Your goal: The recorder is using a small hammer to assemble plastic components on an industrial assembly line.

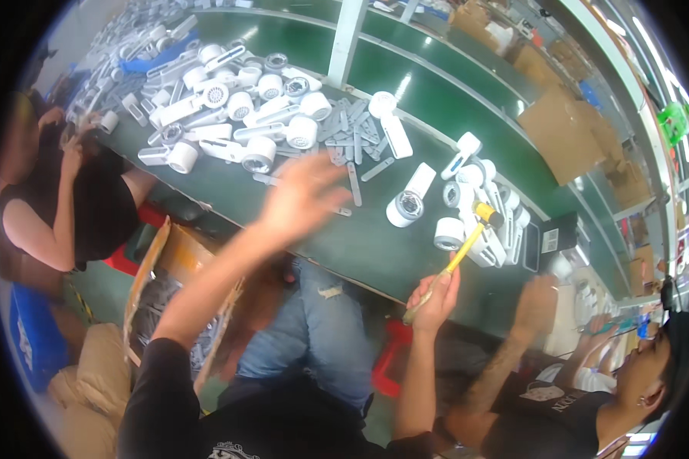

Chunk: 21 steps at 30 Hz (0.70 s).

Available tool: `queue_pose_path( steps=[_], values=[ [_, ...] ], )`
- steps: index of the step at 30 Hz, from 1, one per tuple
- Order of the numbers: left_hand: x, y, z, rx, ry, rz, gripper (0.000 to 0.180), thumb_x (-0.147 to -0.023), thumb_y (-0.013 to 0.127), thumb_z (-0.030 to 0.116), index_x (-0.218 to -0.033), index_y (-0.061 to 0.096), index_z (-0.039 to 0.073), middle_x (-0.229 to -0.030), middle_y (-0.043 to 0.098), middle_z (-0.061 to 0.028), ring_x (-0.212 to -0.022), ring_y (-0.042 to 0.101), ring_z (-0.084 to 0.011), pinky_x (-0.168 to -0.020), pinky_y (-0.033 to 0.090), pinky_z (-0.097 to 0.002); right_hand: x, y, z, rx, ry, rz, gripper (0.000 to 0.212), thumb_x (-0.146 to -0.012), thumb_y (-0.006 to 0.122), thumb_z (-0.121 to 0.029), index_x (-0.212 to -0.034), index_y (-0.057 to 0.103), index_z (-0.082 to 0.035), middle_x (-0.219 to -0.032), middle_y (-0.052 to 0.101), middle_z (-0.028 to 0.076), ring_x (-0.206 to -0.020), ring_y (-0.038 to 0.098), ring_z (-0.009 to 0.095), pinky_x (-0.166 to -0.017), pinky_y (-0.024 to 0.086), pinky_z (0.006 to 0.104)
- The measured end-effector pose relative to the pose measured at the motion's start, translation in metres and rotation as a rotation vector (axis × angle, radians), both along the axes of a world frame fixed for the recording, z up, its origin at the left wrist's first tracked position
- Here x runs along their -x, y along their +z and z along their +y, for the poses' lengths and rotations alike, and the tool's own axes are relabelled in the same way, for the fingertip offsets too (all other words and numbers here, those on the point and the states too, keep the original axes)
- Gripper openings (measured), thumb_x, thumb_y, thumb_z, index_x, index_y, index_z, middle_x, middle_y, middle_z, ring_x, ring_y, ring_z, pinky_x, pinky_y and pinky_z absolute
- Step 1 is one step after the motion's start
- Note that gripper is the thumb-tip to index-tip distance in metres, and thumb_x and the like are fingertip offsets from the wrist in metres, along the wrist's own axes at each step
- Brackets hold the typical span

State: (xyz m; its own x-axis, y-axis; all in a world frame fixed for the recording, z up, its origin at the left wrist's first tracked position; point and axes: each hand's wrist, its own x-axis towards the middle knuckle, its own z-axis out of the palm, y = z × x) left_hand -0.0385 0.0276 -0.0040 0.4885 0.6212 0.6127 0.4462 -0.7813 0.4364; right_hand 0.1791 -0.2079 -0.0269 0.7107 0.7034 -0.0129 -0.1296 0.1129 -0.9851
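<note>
My right hand [435, 298] grips a small mallet [467, 241] by its handle, with the yellow head raised over the front of a group of white units. Slightly blurred, my left hand [302, 195] is open with fingers stretched out, over the table beside a heap of flat grey strips [352, 126]. I see nothing held in it. One white handheld fan [407, 203], its round grille facing up, lies between my two hands. Another white fan [390, 122] lies farther back by the table's far edge.
A large pile of white fans [241, 103] covers the left of the green table [207, 191]. A smaller cluster [475, 180] stands at right. An open cardboard box [168, 252] with grey parts sits left of my legs. Co-workers sit at left and right; one hand [537, 306] is near the right side.
</note>
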Motion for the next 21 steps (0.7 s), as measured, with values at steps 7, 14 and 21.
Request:
queue_pose_path(
  steps=[7, 14, 21],
  values=[
    [-0.109, -0.008, -0.032, 0.448, -0.298, -0.223, 0.049, -0.083, 0.082, 0.019, -0.128, 0.07, 0.004, -0.129, 0.067, -0.0197, -0.118, 0.066, -0.0378, -0.105, 0.053, -0.0419, -0.005, -0.001, 0.0, 0.033, 0.101, -0.04, 0.05, -0.115, 0.042, -0.026, -0.161, 0.039, -0.007, -0.074, 0.053, 0.003, -0.051, 0.049, 0.008, -0.045, 0.044, 0.0256],
    [-0.002, 0.008, -0.028, 1.218, -0.488, -0.218, 0.035, -0.095, 0.064, 0.008, -0.13, 0.066, 0.005, -0.126, 0.068, -0.0075, -0.117, 0.064, -0.0152, -0.104, 0.051, -0.0323, -0.015, 0.005, -0.006, 0.073, 0.137, -0.109, 0.05, -0.115, 0.041, -0.024, -0.161, 0.039, -0.005, -0.07, 0.047, 0.0, -0.049, 0.044, 0.007, -0.043, 0.04, 0.0249],
    [0.038, 0.026, -0.035, -0.096, -0.747, 0.476, 0.054, -0.079, 0.075, -0.002, -0.132, 0.068, 0.008, -0.148, 0.056, -0.0148, -0.144, 0.049, -0.0356, -0.122, 0.042, -0.0468, -0.01, 0.034, 0.01, 0.324, 0.243, -0.242, 0.066, -0.101, 0.07, -0.019, -0.159, 0.045, -0.005, -0.073, 0.061, 0.001, -0.048, 0.051, 0.008, -0.043, 0.043, 0.0248]
  ],
)
